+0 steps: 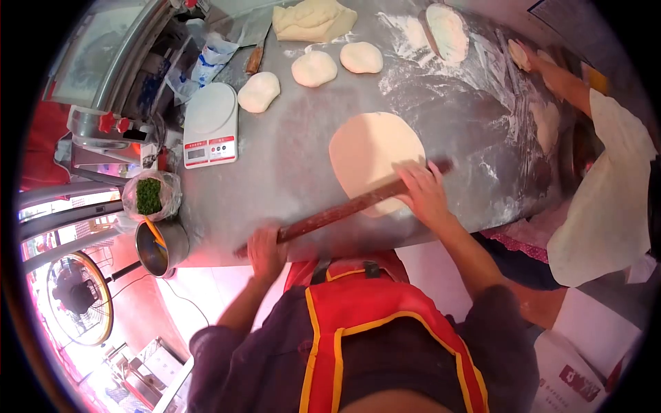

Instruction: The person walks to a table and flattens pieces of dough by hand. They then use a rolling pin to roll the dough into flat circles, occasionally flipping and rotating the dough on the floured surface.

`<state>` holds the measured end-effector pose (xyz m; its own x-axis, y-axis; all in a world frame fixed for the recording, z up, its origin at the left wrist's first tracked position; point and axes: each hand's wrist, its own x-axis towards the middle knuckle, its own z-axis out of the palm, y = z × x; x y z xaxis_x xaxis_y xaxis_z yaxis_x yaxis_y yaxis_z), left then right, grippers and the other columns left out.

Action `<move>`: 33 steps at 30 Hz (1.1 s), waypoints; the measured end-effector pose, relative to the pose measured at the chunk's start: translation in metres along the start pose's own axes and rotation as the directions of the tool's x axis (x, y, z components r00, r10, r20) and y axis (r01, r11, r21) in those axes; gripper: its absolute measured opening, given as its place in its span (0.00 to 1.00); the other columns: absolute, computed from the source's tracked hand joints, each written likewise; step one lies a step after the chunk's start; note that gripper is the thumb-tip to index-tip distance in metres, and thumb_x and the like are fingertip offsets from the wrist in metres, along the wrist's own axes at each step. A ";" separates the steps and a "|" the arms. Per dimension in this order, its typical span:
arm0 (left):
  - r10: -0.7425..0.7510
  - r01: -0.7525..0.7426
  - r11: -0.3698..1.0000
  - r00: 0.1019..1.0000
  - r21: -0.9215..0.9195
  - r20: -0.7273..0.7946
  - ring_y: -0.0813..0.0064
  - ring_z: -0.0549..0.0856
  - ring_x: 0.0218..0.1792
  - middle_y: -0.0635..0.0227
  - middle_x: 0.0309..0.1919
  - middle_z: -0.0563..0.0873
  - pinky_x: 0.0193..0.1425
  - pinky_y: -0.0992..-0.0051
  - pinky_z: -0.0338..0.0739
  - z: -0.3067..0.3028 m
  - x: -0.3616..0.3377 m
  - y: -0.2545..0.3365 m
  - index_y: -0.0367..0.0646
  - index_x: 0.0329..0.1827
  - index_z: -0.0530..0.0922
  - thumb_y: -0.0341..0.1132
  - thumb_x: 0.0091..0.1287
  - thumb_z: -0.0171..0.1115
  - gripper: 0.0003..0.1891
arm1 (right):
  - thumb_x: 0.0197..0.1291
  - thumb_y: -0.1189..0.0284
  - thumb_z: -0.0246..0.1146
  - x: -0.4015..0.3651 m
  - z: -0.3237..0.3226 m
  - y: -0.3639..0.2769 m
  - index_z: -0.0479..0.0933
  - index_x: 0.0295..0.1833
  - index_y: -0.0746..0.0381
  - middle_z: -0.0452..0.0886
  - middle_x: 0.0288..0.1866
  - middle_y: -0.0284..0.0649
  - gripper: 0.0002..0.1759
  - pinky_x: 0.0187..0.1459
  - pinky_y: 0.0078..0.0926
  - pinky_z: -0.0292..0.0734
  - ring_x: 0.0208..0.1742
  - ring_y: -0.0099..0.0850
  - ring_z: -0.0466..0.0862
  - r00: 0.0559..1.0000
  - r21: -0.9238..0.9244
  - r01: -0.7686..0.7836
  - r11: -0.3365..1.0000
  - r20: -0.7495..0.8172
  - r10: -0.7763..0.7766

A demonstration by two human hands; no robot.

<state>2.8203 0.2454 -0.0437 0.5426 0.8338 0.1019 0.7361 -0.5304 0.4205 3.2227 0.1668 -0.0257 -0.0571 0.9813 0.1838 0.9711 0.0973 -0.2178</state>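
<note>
A long dark wooden rolling pin lies slantwise across the near part of a flat, rounded sheet of dough on the metal table. My left hand is wrapped round the pin's near left end, off the dough. Toward the other end, my right hand grips the pin over the sheet's right edge. Beyond the sheet sit three dough balls, one at the left, one in the middle and one at the right. A larger dough lump lies behind them.
A white kitchen scale stands at the left, near a bag of chopped greens and a metal pot. A wooden-handled scraper lies farther back. At the right, a co-worker's hand touches dough beside a floured oval.
</note>
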 end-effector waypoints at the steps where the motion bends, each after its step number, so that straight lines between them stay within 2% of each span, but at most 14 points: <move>1: -0.141 0.144 0.989 0.988 -0.039 0.065 0.51 0.80 0.47 0.57 0.42 0.82 0.53 0.55 0.73 -0.001 -0.009 0.008 0.45 0.48 0.79 0.31 0.56 0.70 0.17 | 0.56 0.61 0.70 0.020 0.012 -0.004 0.69 0.68 0.60 0.74 0.64 0.43 0.35 0.73 0.53 0.57 0.69 0.41 0.70 1.000 0.014 0.014 1.000 0.003 -0.014; 4: -0.094 0.093 0.995 0.995 0.023 0.016 0.52 0.76 0.51 0.56 0.49 0.77 0.58 0.56 0.70 -0.008 -0.007 0.018 0.43 0.59 0.77 0.29 0.58 0.69 0.24 | 0.63 0.58 0.63 0.088 0.056 -0.003 0.65 0.72 0.61 0.69 0.71 0.45 0.35 0.73 0.61 0.52 0.76 0.43 0.64 0.999 0.116 0.014 0.993 -0.049 -0.009; 7: -0.288 0.286 0.957 0.957 0.052 0.044 0.53 0.76 0.51 0.56 0.49 0.78 0.57 0.57 0.70 -0.005 0.011 -0.002 0.46 0.65 0.76 0.28 0.59 0.70 0.28 | 0.66 0.60 0.60 0.189 0.080 -0.011 0.65 0.72 0.62 0.67 0.74 0.46 0.32 0.73 0.59 0.52 0.76 0.42 0.63 0.986 0.052 0.065 0.997 -0.155 -0.056; 11: -0.246 0.247 0.969 0.967 0.005 -0.061 0.55 0.77 0.48 0.56 0.46 0.79 0.52 0.59 0.72 -0.011 0.040 -0.023 0.47 0.65 0.77 0.27 0.56 0.72 0.30 | 0.67 0.60 0.59 0.277 0.099 -0.015 0.66 0.71 0.63 0.66 0.74 0.46 0.31 0.72 0.55 0.55 0.75 0.42 0.64 0.914 0.079 0.213 0.974 -0.368 -0.170; 14: -0.144 0.143 0.989 0.989 -0.028 -0.040 0.55 0.78 0.45 0.56 0.44 0.79 0.51 0.59 0.73 -0.010 0.032 -0.022 0.47 0.66 0.77 0.27 0.55 0.72 0.31 | 0.66 0.60 0.59 0.233 0.086 -0.006 0.65 0.71 0.63 0.66 0.75 0.45 0.32 0.72 0.55 0.56 0.76 0.42 0.64 0.966 0.163 0.221 0.961 -0.171 -0.193; 16: -0.078 0.078 0.997 0.997 0.008 0.007 0.53 0.79 0.45 0.56 0.43 0.80 0.52 0.57 0.74 0.000 0.015 -0.016 0.47 0.59 0.79 0.31 0.54 0.71 0.26 | 0.64 0.61 0.60 0.151 0.065 0.000 0.64 0.72 0.63 0.64 0.76 0.45 0.34 0.74 0.55 0.53 0.77 0.42 0.62 0.990 0.030 0.127 0.991 -0.063 -0.125; 17: -0.110 0.115 0.992 0.990 -0.055 0.090 0.53 0.79 0.46 0.56 0.43 0.80 0.52 0.57 0.75 0.004 0.002 -0.010 0.46 0.56 0.79 0.32 0.54 0.70 0.24 | 0.61 0.64 0.61 0.110 0.044 -0.002 0.64 0.73 0.62 0.63 0.76 0.46 0.35 0.75 0.55 0.52 0.78 0.43 0.61 0.994 0.067 -0.011 0.998 0.110 0.003; 18: -0.137 0.159 0.981 0.974 -0.114 0.178 0.53 0.80 0.48 0.56 0.44 0.80 0.51 0.57 0.76 0.005 -0.010 -0.005 0.46 0.53 0.78 0.33 0.54 0.69 0.21 | 0.59 0.68 0.64 0.063 0.029 -0.002 0.63 0.74 0.62 0.62 0.77 0.46 0.37 0.75 0.56 0.51 0.79 0.43 0.60 0.996 0.104 -0.022 0.994 0.084 0.013; 20: -0.132 0.174 0.970 0.964 -0.170 0.231 0.52 0.80 0.47 0.57 0.43 0.80 0.50 0.56 0.76 -0.001 -0.015 0.006 0.45 0.50 0.76 0.34 0.54 0.69 0.20 | 0.57 0.71 0.66 0.004 0.011 -0.001 0.62 0.74 0.64 0.63 0.76 0.51 0.38 0.74 0.54 0.54 0.77 0.46 0.63 0.948 0.010 -0.170 0.985 0.276 0.160; 22: -0.158 0.212 0.958 0.953 -0.195 0.259 0.51 0.80 0.46 0.57 0.42 0.80 0.48 0.55 0.77 -0.008 -0.019 0.004 0.44 0.48 0.75 0.34 0.54 0.69 0.19 | 0.58 0.73 0.66 -0.012 0.013 0.011 0.62 0.73 0.67 0.68 0.71 0.54 0.37 0.73 0.47 0.60 0.72 0.47 0.68 0.926 0.056 -0.376 0.925 -0.006 0.376; 23: -0.190 0.244 0.949 0.947 -0.197 0.260 0.51 0.81 0.46 0.57 0.42 0.81 0.48 0.55 0.77 -0.012 -0.021 -0.001 0.43 0.49 0.75 0.34 0.54 0.69 0.19 | 0.58 0.74 0.66 -0.015 0.020 0.014 0.62 0.72 0.69 0.71 0.69 0.55 0.37 0.72 0.44 0.63 0.70 0.48 0.71 0.869 0.105 -0.461 0.881 -0.146 0.472; 26: -0.236 0.259 0.953 0.961 -0.160 0.146 0.50 0.81 0.45 0.56 0.40 0.81 0.47 0.54 0.78 -0.026 -0.035 -0.026 0.42 0.48 0.75 0.33 0.55 0.70 0.19 | 0.57 0.70 0.70 0.018 0.041 0.032 0.62 0.70 0.71 0.78 0.61 0.52 0.39 0.58 0.34 0.77 0.60 0.40 0.81 0.535 0.548 -0.730 0.408 0.086 0.840; 30: -0.344 0.345 0.938 0.939 -0.034 0.018 0.51 0.81 0.47 0.57 0.42 0.81 0.47 0.55 0.78 -0.045 -0.064 -0.058 0.41 0.49 0.75 0.31 0.57 0.70 0.18 | 0.49 0.60 0.73 0.055 0.043 0.044 0.75 0.57 0.66 0.87 0.39 0.48 0.33 0.47 0.36 0.81 0.43 0.41 0.87 0.438 0.368 -0.875 0.314 0.327 0.837; 33: -0.380 0.379 0.925 0.925 -0.031 -0.029 0.49 0.80 0.49 0.53 0.44 0.81 0.52 0.53 0.75 -0.047 -0.077 -0.075 0.40 0.51 0.74 0.31 0.59 0.70 0.19 | 0.52 0.64 0.67 0.063 0.038 0.043 0.78 0.50 0.64 0.86 0.35 0.51 0.22 0.44 0.42 0.81 0.39 0.46 0.87 0.658 0.228 -0.752 0.619 0.190 0.729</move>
<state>2.7041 0.2285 -0.0411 0.2101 0.9769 -0.0392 0.8738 -0.1697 0.4558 3.2524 0.2394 -0.0600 0.6263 0.7480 -0.2198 0.5915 -0.6395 -0.4911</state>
